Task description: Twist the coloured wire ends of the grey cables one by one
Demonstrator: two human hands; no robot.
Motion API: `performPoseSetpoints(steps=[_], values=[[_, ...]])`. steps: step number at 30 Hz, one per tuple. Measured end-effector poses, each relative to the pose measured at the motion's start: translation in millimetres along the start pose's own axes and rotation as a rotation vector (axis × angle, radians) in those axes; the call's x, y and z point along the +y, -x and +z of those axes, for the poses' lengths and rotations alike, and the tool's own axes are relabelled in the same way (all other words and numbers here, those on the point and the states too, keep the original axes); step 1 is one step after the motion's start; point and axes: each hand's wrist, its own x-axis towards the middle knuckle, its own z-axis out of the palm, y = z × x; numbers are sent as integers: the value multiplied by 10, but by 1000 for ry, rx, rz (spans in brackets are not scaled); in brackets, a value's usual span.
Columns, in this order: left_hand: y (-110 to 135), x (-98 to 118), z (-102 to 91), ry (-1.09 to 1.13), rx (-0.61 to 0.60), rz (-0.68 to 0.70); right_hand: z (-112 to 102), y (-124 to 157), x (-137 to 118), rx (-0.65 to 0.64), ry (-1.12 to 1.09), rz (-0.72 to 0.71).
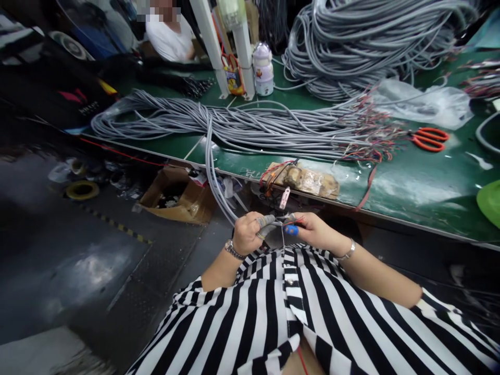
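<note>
My left hand (250, 232), with wrapped fingertips and a watch at the wrist, is closed round grey cables (219, 190) in front of the bench edge. These cables run up from it to the bench top. Close beside it, my right hand (308, 229) pinches the thin red and pale wires (292, 222) at the cable end; blue tape covers one of its fingers. A thin white strand hangs down between the two hands. Just beyond them, a taped wooden block (307, 178) with red and black leads sits at the bench edge.
A long bundle of grey cables (250, 125) with stripped ends lies across the green bench (422, 182). Orange-handled scissors (429, 139), a plastic bag (425, 101), a large cable coil (351, 41) and a bottle (263, 70) are there too. A cardboard box (179, 200) stands below; a person (170, 39) is across the bench.
</note>
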Motion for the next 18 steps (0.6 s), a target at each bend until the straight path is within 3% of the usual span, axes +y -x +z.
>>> performPoseSetpoints(steps=[5,8,11,14,18], values=[[-82,-51,-93,337,-214,-146,23,2,0,-15,-115,15],[-90,-124,-141,505,-293,-214,16,-8,66,149,-103,-15],[-65,-174,-151,602,-325,-277,78,-22,123,266,-152,-14],[-46,-179,-141,638,-324,-332,215,-33,147,299,-358,26],[-57,-149,-139,647,-333,-351,341,-48,122,232,-459,1]])
